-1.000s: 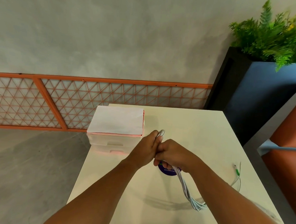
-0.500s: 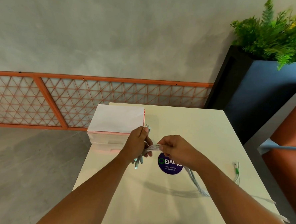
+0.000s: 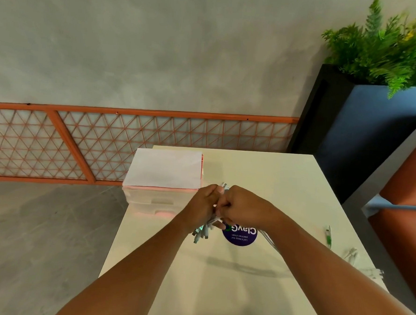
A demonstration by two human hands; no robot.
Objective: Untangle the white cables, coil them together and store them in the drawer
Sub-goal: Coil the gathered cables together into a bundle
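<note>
Table (image 3: 285,186): cream top; it bears the round purple sticker (image 3: 240,236), the mark from which every place below is given.
Drawer unit (image 3: 150,200): pale, with a white sheet (image 3: 165,169) on top and its drawers looking closed. It stands beyond the sticker and to its left, at the table's left edge.
Right hand (image 3: 244,205): raised off the table just beyond the sticker, knuckles against the other hand. The fingers are curled in tight on the cable run.
Left hand (image 3: 202,205): just left of the sticker and a little beyond it, fingers wrapped round the gathered bundle.
White cables (image 3: 203,231): held in both hands. The plug ends hang in a bunch below the left hand, just left of the sticker. A loose run (image 3: 268,241) trails off to the sticker's right and disappears under the right forearm.
Stray pieces: a green-tipped piece (image 3: 328,236) and a loose white piece (image 3: 351,253) lie well to the right of the sticker, near the table edge. I cannot tell whether they belong to the set.
Step in hand: probably coiling, with the left hand as anchor and the right feeding loops.
Doing it well: hold the plug ends together and make loops of even size. Let the trailing run slide freely so that no twist builds up.
Risk: a snag in the hidden part of the run could pull the coil apart.
Left to do: the drawer is not yet opened.
</note>
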